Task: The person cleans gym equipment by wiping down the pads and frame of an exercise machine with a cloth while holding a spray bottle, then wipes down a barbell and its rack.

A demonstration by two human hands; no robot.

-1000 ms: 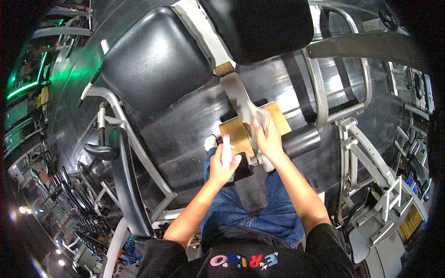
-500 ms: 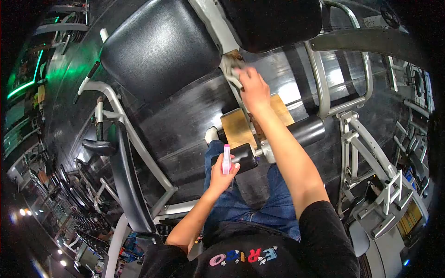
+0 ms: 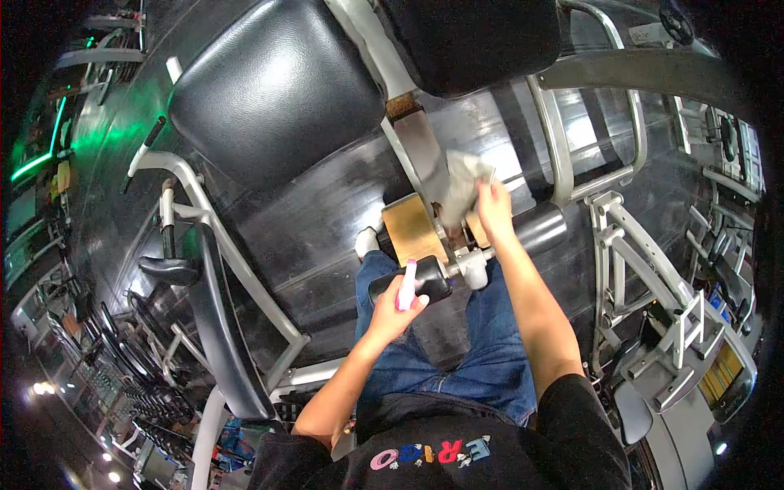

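Note:
My left hand (image 3: 395, 313) is closed round a small white and pink object (image 3: 407, 286), held above a black foam roller (image 3: 431, 279). In my right hand (image 3: 495, 208) is a pale cloth (image 3: 468, 181), blurred by motion, beside the grey metal beam (image 3: 422, 147) of a gym machine. The cloth covers part of the beam's lower end and part of the wooden footplate. The left wooden plate (image 3: 413, 230) shows just beyond the roller. Rusty brown patches mark the beam's upper end.
A large black padded seat (image 3: 273, 90) lies upper left, another black pad (image 3: 478, 41) at top centre. Silver frames (image 3: 559, 147) stand at right, with a second black roller (image 3: 535, 230) below them. At left is a machine with a long black pad (image 3: 226, 327).
My right hand with the cloth has come down from the beam's rusty upper end to its lower part, a little to the right. My left hand still holds the white and pink object, now tilted.

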